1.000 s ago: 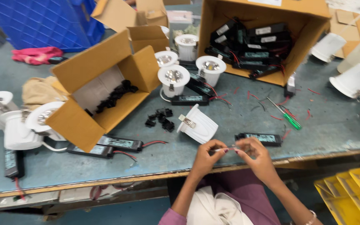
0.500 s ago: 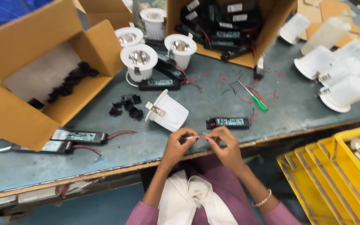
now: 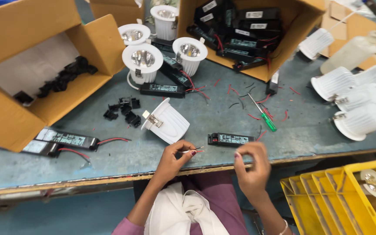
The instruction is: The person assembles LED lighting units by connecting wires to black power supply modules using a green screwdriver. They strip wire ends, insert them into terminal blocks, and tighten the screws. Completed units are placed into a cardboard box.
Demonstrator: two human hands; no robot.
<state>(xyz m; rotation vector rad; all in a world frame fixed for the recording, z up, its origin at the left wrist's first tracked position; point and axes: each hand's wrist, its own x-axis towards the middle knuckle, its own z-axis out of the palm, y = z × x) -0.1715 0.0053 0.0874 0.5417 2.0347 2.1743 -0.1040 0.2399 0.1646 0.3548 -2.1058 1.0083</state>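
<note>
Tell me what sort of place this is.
Probably a small lighting assembly workshop. White downlight housings stand about the blue-grey workbench, a cardboard box holds black driver units, and the left hand pinches thin wires near a green-handled screwdriver.

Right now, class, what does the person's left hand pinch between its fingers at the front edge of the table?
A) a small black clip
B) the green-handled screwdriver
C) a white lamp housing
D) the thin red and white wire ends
D: the left hand pinches thin red and white wire ends in its fingers, while the green-handled screwdriver lies untouched further back on the table.
</note>
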